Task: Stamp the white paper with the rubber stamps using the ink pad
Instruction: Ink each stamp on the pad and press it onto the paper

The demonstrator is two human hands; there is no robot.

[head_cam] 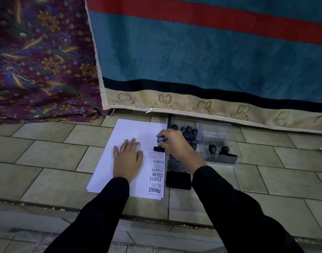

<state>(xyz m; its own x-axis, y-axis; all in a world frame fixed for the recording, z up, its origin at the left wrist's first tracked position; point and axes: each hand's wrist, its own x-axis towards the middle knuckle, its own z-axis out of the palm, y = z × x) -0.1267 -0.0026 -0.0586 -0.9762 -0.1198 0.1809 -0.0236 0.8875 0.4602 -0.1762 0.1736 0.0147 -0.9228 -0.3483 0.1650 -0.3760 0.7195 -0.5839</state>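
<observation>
on smooth white paper [131,132], knobbed stamp [159,145]

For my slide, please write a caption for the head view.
Right hand grips a blue-topped black rubber stamp standing on white paper; left hand rests flat on the paper.

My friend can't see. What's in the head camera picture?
A right hand holds a rubber stamp on white paper, just beyond a column of stamped words. The left hand lies flat on the paper; an ink pad and a clear box of stamps sit to its right.
</observation>
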